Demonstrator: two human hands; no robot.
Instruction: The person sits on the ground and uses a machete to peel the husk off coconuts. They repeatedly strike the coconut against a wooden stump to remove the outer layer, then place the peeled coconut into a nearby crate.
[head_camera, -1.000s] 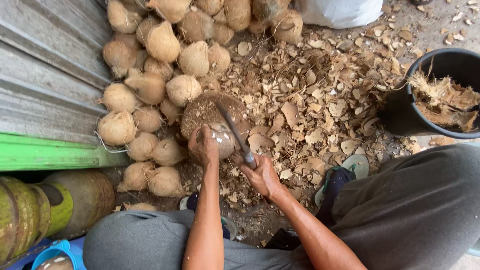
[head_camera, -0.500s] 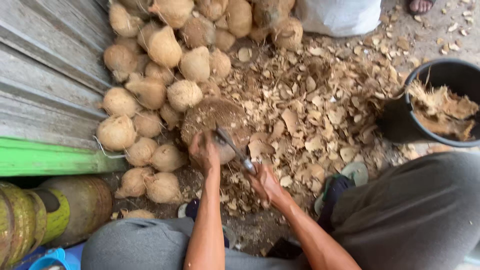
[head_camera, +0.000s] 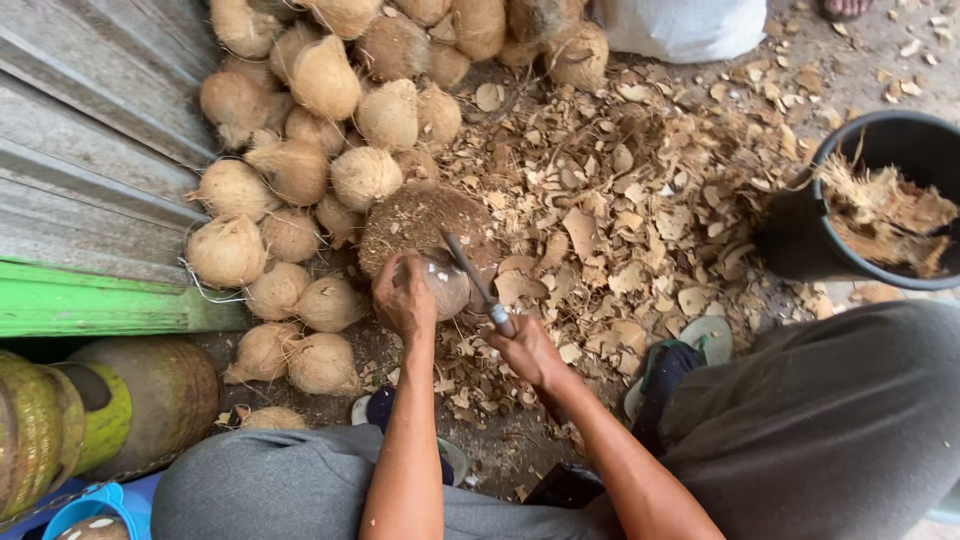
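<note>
My left hand (head_camera: 404, 296) grips a husked coconut (head_camera: 447, 283) and steadies it on a round wooden chopping block (head_camera: 420, 220). My right hand (head_camera: 527, 349) holds the handle of a heavy knife (head_camera: 470, 278); its dark blade lies against the coconut's right side. Pale shell shows where the husk has been cut away. Both forearms reach forward between my knees, which are in grey trousers.
A heap of brown husked coconuts (head_camera: 300, 170) lies left and behind the block, against a grey corrugated wall (head_camera: 90, 130). Husk chips (head_camera: 640, 200) litter the ground. A black bucket of husk (head_camera: 885, 200) stands at right. Green-yellow drums (head_camera: 90, 420) sit bottom left.
The knife has come down from a raised position onto the coconut's right side. My left hand has kept hold of the coconut on the block.
</note>
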